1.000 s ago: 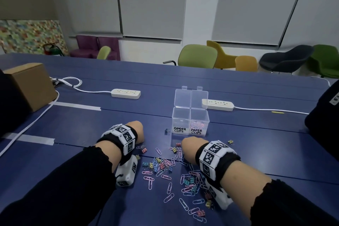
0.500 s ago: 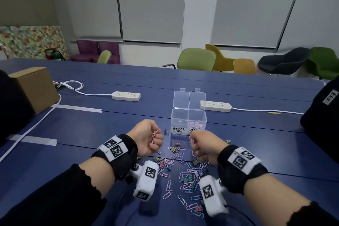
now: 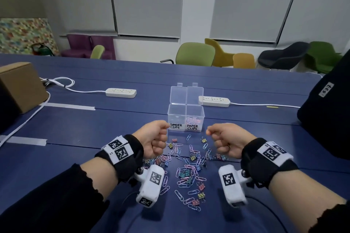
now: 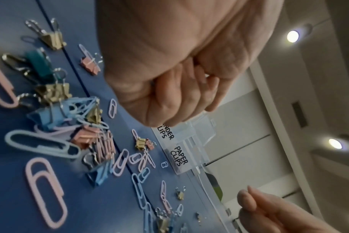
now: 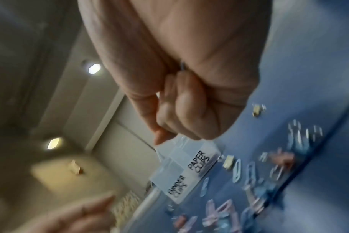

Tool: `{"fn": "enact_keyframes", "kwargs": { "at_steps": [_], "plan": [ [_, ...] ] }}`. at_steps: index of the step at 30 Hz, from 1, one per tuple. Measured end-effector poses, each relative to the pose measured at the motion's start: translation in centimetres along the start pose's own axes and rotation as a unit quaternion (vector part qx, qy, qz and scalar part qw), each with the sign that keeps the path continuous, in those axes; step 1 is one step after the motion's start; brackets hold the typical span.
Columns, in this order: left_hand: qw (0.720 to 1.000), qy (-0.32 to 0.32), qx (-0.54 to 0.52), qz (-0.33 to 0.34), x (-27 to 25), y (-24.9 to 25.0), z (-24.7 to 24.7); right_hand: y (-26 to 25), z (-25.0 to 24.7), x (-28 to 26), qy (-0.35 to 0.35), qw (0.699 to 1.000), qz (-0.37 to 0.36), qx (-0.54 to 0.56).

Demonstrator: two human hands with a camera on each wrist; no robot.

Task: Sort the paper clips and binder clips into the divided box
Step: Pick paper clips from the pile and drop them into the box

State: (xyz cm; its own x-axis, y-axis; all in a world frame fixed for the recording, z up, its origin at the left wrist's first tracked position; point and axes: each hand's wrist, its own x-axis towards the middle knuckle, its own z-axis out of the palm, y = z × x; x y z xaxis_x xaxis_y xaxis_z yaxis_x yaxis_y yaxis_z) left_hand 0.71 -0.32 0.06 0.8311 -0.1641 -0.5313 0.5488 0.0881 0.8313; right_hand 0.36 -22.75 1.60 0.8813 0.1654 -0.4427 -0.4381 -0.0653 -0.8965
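- We see the left hand [image 3: 154, 139] raised above the blue table [image 3: 246, 138], its fingers curled into a fist; whether it holds a clip we cannot tell, since nothing shows between the fingers in the head or left wrist view.
- We see the right hand [image 3: 225, 140] raised likewise, fingers curled and thumb pressed against the forefinger; the right wrist view is blurred, and we cannot tell if anything is pinched there.
- The divided box [image 3: 186, 119] stands on the table just beyond both hands, between them, its clear lid [image 3: 186, 94] hinged open toward the far side.
- Its left compartment carries the label "BINDER CLIPS" [image 3: 175, 126], and the left hand's knuckles overlap that label's left edge in the head view.
- Its right compartment carries the label "PAPER CLIPS" [image 3: 192, 127] and holds a small heap of pink paper clips [image 3: 192, 120].
- The right hand sits just right of the box, a little nearer to us, apart from it.
- The loose pile of paper clips and binder clips [image 3: 186, 168] lies on the table nearer than the box, between and below the 2 wrists.
- In the left wrist view, gold, teal, pink and blue binder clips [image 4: 50, 97] lie mixed with pink and pale blue paper clips [image 4: 46, 189] under the left hand.
- 2 white power strips [image 3: 121, 92] lie on the far side, and a cardboard box [image 3: 20, 85] sits at far left.
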Motion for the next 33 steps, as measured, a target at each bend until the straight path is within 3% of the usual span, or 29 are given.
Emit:
{"fn": "enact_keyframes", "kwargs": {
  "at_steps": [1,3,4,7,9,12,15,22,27,33],
  "plan": [
    [0.999,0.011,0.044,0.014,0.2,0.0,0.2,0.0,0.1,0.0,0.027,0.992,-0.027,-0.12],
    [0.98,0.026,0.191,0.055,0.2,0.1,0.9,0.0,0.4,0.2,0.054,0.922,-0.081,-0.374],
    [0.951,0.032,0.297,0.083,0.0,0.2,1.3,0.0,0.5,0.4,0.055,0.873,-0.107,-0.472],
    [0.803,0.02,0.575,0.153,-0.4,0.5,2.7,0.2,1.2,0.8,0.032,0.758,-0.128,-0.638],
    [0.733,0.0,0.661,0.161,0.0,0.4,3.5,0.6,1.5,1.2,0.016,0.728,-0.118,-0.675],
    [0.678,-0.027,0.718,0.153,0.6,-0.1,4.2,1.0,2.0,1.6,-0.012,0.707,-0.11,-0.698],
    [0.661,-0.04,0.732,0.163,1.3,-0.3,4.5,1.5,2.4,2.0,-0.021,0.699,-0.118,-0.706],
    [0.671,-0.066,0.715,0.186,1.9,-0.6,4.4,2.2,2.9,2.4,-0.015,0.698,-0.136,-0.703],
    [0.653,-0.076,0.722,0.213,2.1,-0.7,4.7,2.3,3.0,2.3,-0.016,0.681,-0.152,-0.716],
    [0.658,-0.06,0.716,0.225,2.5,-0.9,4.7,2.2,3.5,2.1,-0.002,0.673,-0.135,-0.727]
  ]
}}
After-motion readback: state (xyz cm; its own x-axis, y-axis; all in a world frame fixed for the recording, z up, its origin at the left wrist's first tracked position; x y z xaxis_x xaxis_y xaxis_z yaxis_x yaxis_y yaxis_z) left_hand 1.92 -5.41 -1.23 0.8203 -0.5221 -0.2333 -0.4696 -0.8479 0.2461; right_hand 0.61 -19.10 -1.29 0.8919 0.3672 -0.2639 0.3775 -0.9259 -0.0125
